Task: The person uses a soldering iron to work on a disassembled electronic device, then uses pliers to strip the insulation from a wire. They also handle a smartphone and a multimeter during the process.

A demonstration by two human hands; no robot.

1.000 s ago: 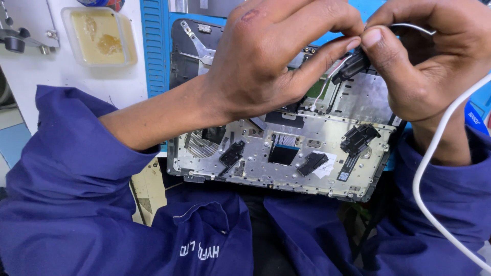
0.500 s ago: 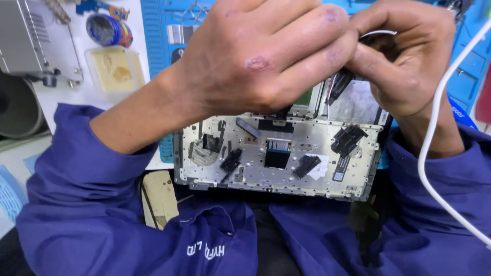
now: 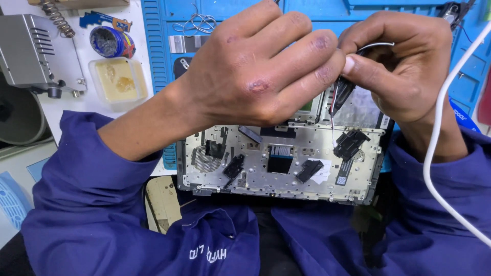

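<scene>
Across the tabletop (image 3: 110, 110): a blue ribbed mat (image 3: 153, 51) under a grey metal laptop chassis (image 3: 286, 163), lying flat, inner side up, near edge against blue sleeves (image 3: 87, 204). On the chassis: black brackets (image 3: 353, 143), a round mesh patch (image 3: 204, 158) at left, a rectangular cut-out (image 3: 280, 161) mid-plate, white stickers at right.

Above the far edge of the chassis, both hands meeting. Left hand (image 3: 255, 76) palm down, knuckles toward the camera, grip pressed together, fingertips (image 3: 327, 71) touching a small black connector (image 3: 341, 92). Right hand (image 3: 409, 71) facing it, thumb and forefinger pinching the same connector from the other side. Thin red and white wires (image 3: 332, 120) hanging from the connector down to the plate, just beside the right bracket.

Right of the hands: a white cable (image 3: 434, 153) curving down over the right sleeve.

Left, on the white surface: a grey metal box (image 3: 36, 51) with a coiled spring holder (image 3: 53, 15) beside it, a pale square tub (image 3: 117, 82) with yellowish residue, a round blue tin (image 3: 110, 42) just behind the tub. Loose wire loops (image 3: 197, 23) at the top of the mat.
</scene>
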